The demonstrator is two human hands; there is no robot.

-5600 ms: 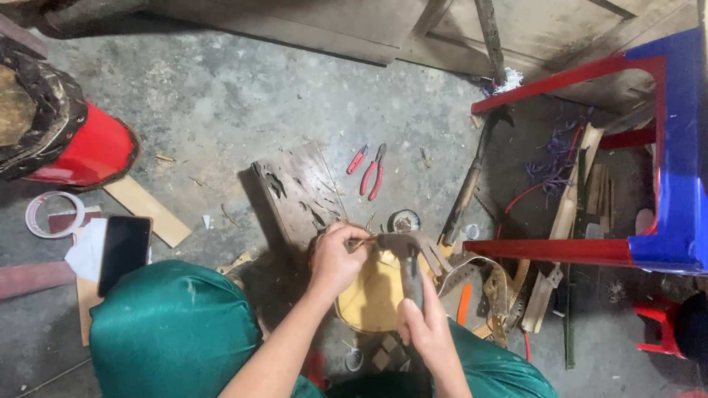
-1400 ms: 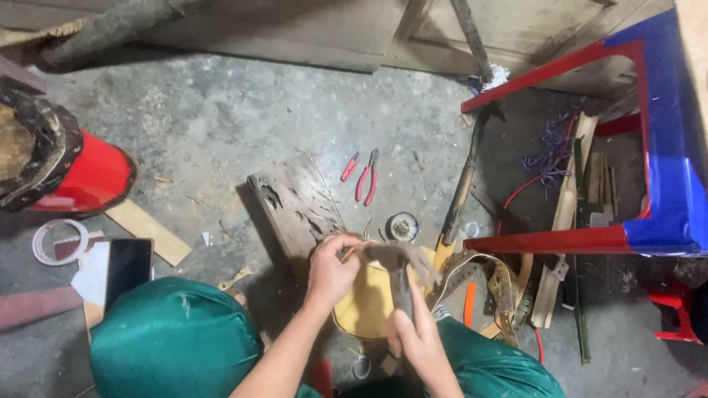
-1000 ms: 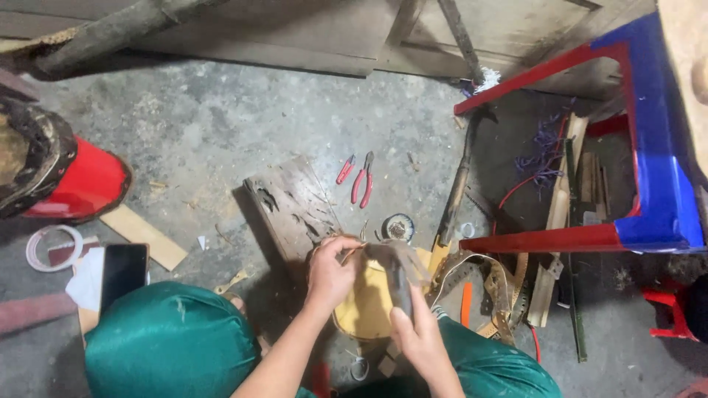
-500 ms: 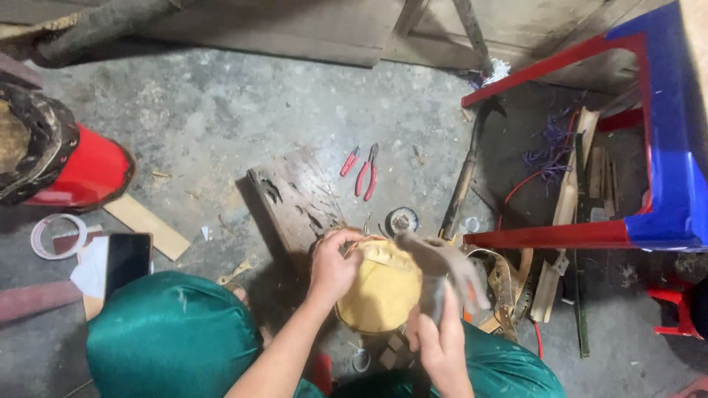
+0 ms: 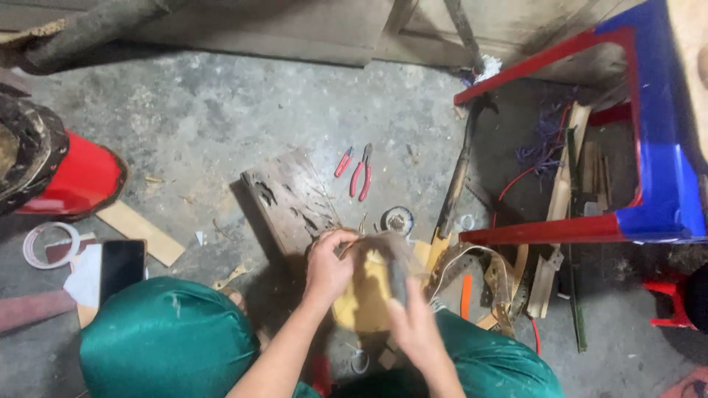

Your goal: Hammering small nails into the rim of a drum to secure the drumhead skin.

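Observation:
I crouch on the floor in green trousers. My left hand (image 5: pixel 328 269) grips the upper left edge of a rounded, pale yellow wooden piece (image 5: pixel 363 306) held between my knees. My right hand (image 5: pixel 414 328) is closed around a dark grey tool (image 5: pixel 398 274), blurred by motion, which lies across the top of the wooden piece. The exact kind of tool cannot be told. The lower part of the wooden piece is hidden behind my right hand.
A worn wooden board (image 5: pixel 289 197) lies just ahead, with red-handled pliers (image 5: pixel 358 171) and a small round tin (image 5: pixel 398 220) beyond it. A long-handled tool (image 5: pixel 454 190) leans by a red and blue plastic stool (image 5: pixel 656 162). A phone (image 5: pixel 122 268), a tape roll (image 5: pixel 50 244) and a red container (image 5: pixel 77 180) lie left.
Half a second ago my right hand was drawn back to the lower right, off the wooden piece. It has returned with the tool across the piece's top. My left hand keeps its hold.

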